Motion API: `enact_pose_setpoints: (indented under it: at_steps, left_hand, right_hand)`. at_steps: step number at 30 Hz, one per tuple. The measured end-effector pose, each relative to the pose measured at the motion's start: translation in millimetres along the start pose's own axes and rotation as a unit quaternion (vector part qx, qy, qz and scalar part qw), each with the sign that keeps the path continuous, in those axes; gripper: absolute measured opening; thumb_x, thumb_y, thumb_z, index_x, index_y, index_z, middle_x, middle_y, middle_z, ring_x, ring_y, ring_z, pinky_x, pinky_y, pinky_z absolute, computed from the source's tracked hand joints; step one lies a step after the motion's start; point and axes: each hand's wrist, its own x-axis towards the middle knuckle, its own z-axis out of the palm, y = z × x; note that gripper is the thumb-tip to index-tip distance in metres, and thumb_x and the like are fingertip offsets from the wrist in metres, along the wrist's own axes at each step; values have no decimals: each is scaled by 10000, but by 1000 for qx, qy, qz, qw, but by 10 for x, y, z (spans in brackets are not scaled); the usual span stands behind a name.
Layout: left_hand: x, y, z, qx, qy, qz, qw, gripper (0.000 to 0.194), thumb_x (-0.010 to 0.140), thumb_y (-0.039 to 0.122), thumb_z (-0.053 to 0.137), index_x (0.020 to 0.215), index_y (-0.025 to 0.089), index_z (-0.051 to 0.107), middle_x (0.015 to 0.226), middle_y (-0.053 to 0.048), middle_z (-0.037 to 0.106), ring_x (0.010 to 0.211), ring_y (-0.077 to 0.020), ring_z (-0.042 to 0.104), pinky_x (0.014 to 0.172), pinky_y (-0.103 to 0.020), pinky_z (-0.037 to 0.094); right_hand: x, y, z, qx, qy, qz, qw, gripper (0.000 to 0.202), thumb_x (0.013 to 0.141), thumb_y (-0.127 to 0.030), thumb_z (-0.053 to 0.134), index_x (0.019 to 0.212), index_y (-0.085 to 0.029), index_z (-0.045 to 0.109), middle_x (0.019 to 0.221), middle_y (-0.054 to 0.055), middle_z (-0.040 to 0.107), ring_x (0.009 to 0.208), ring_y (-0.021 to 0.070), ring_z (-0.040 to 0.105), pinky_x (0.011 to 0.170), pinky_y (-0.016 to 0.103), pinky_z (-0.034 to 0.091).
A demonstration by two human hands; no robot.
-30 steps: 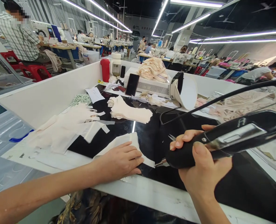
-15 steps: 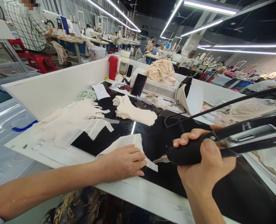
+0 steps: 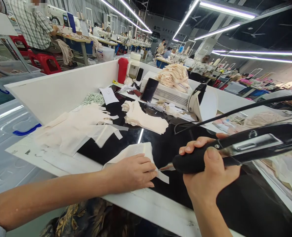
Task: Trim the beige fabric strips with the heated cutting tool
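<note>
My left hand [image 3: 133,173] lies flat on a pale cream fabric piece [image 3: 129,152], pressing it to the black tabletop [image 3: 182,140]. A white strip [image 3: 162,177] sticks out from the fabric past the fingertips. My right hand [image 3: 205,177] is wrapped round a black-handled tool [image 3: 189,162] with a cord and a long silver lever. Its thin metal tip [image 3: 167,167] points left and reaches the fabric edge beside my left fingers; whether it touches is too small to tell. What the tip does under the edge is hidden.
Fabric pieces [image 3: 69,126] spread on the left; a cream stack [image 3: 146,118] lies mid-table. Behind stand a phone [image 3: 149,90], a red flask [image 3: 122,70], a white vented box [image 3: 170,95] and a white cone-shaped object [image 3: 205,103]. A black cable [image 3: 234,112] crosses the right. White panels border the table.
My right hand has brought the tool slightly left, so its tip now meets the fabric edge by my left fingers. My left hand stays on the fabric. The whole view has shifted slightly.
</note>
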Motion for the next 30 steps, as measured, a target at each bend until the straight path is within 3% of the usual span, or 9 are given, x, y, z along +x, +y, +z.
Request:
enact_pose_setpoints:
  at_steps: [8, 14, 30]
  left_hand:
    - [-8, -7, 3, 0, 8, 2, 1000, 318, 1049, 369, 742, 1233, 116, 682, 1160, -100, 732, 1085, -241, 690, 1093, -422, 544]
    - [-1, 0, -20, 1, 3, 0, 1000, 320, 1048, 378, 743, 1224, 119, 678, 1139, -93, 726, 1078, -240, 690, 1099, -431, 542]
    - [12, -20, -71, -12, -6, 2, 1000, 310, 1046, 351, 740, 1236, 113, 680, 1139, -103, 726, 1082, -242, 675, 1054, -392, 553]
  right_hand:
    - [-1, -23, 33, -18, 7, 5, 1000, 404, 778, -285, 856, 1100, -267, 613, 756, -74, 652, 557, 130, 611, 518, 291, 569]
    - [15, -85, -91, -14, 27, -1, 1000, 404, 761, -257, 837, 1107, -278, 630, 776, -70, 648, 590, 136, 589, 510, 292, 574]
    - [-65, -134, -57, 14, -3, 5, 1000, 397, 763, -295, 862, 1084, -259, 633, 742, -68, 657, 555, 131, 598, 487, 277, 563]
